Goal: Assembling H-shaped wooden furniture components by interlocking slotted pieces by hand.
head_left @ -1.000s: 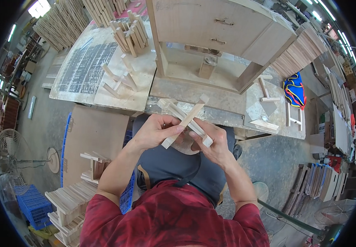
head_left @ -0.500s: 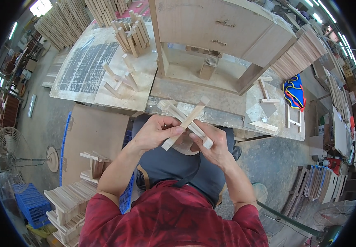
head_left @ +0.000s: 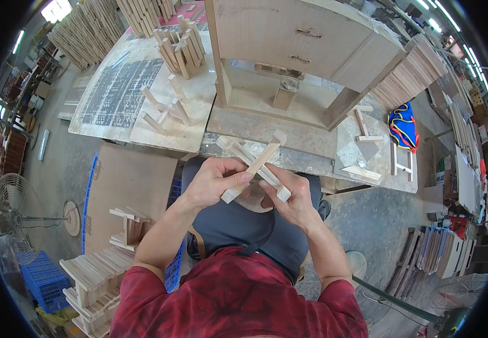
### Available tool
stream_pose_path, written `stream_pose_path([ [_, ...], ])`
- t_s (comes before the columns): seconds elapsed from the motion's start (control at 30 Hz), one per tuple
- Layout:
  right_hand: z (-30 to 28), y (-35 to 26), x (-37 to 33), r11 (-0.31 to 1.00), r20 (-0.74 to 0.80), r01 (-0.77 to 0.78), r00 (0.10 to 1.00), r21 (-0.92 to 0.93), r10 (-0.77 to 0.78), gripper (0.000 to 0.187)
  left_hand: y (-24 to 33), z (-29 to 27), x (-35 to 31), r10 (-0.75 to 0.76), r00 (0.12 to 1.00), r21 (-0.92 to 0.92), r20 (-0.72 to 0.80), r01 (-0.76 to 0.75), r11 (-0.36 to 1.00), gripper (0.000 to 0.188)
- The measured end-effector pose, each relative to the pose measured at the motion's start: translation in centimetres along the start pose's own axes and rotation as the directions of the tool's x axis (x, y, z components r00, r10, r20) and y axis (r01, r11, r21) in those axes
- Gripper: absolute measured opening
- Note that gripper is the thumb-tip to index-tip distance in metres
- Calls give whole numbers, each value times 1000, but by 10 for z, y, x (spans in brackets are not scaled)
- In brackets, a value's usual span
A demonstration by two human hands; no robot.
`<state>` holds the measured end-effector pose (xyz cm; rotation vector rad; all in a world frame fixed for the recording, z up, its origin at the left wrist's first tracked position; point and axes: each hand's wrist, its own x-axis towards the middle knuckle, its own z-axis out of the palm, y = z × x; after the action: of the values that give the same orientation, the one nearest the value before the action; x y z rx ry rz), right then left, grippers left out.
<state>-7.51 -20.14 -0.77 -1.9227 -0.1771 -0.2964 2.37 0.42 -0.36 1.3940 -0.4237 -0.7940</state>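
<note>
Above my lap, in front of the bench edge, I hold a wooden frame [head_left: 264,158] of pale bars that cross in an X, with short blocks at the bar ends. My left hand [head_left: 217,181] is closed on it, thumb laid along the bar near the crossing. Around the lower right end of the other bar my right hand [head_left: 292,197] is closed. Parts of the fingers are hidden behind the wood, and how the bars join cannot be made out.
Beyond the hands is a workbench [head_left: 272,130] bearing a wooden cabinet-like stand [head_left: 289,34]. Bundled wooden bars [head_left: 180,48] and an upturned leg frame [head_left: 166,110] lie to its left. A blue cloth [head_left: 403,128] is at the right, stacked frames [head_left: 100,273] at lower left.
The wooden frame has tipped very slightly in my hands, its lower left end rising a little. Both hands keep their grip; all else looks the same.
</note>
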Motion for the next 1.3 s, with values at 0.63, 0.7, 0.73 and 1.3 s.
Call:
stream_pose_path([
  [0.63, 6, 2, 2, 964, 32, 150, 989, -221, -147, 46, -12, 7, 3, 42, 995, -345, -85, -69, 936, 42],
  [0.7, 8, -13, 12, 954, 99, 173, 983, -244, -153, 54, -8, 1, -9, 126, 982, -355, -141, -169, 920, 45],
  [0.73, 5, -22, 21, 879, 71, 260, 965, -400, -253, 53, -2, -4, -14, 226, 953, -270, -200, -275, 923, 46],
  [1.3, 43, -59, 177, 992, 240, 130, 962, 4, -127, 33, 41, -125, -60, 946, 184, 955, 267, 77, -285, 28],
])
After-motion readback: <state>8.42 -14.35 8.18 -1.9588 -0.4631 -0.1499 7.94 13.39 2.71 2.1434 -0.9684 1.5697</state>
